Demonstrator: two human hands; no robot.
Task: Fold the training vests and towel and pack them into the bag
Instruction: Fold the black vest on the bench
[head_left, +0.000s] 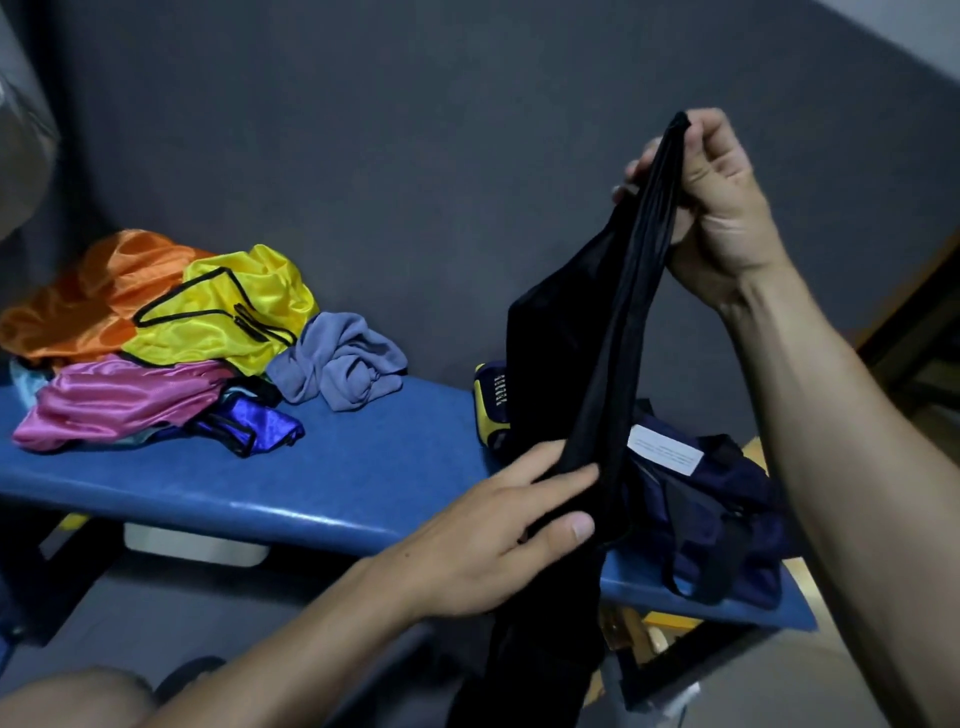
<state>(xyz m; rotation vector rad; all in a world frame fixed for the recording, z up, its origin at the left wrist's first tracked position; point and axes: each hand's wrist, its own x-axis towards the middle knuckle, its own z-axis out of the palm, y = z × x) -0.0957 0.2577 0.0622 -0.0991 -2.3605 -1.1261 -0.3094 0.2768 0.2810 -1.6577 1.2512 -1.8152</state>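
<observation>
Up in the air above a long blue padded bench (363, 467), a limp black fabric vest (587, 374) hangs stretched between two bare hands. High up, the right hand (711, 202) pinches the bunched top of the vest in curled fingers. Lower down, the left hand (498, 535) holds the fabric between thumb and straight fingers, and the rest trails below the bench edge. Just behind sits a dark navy soft bag (717, 509) with a white label, on the right end of the bench. Well to the left lies an unfolded heap: orange (88, 296), yellow (244, 306), pink (114, 400) and shiny blue (254, 423) vests, and a crumpled grey towel (343, 364). Folding would likely go best by spreading the black vest flat on the bare bench, smoothing it, then halving it.
</observation>
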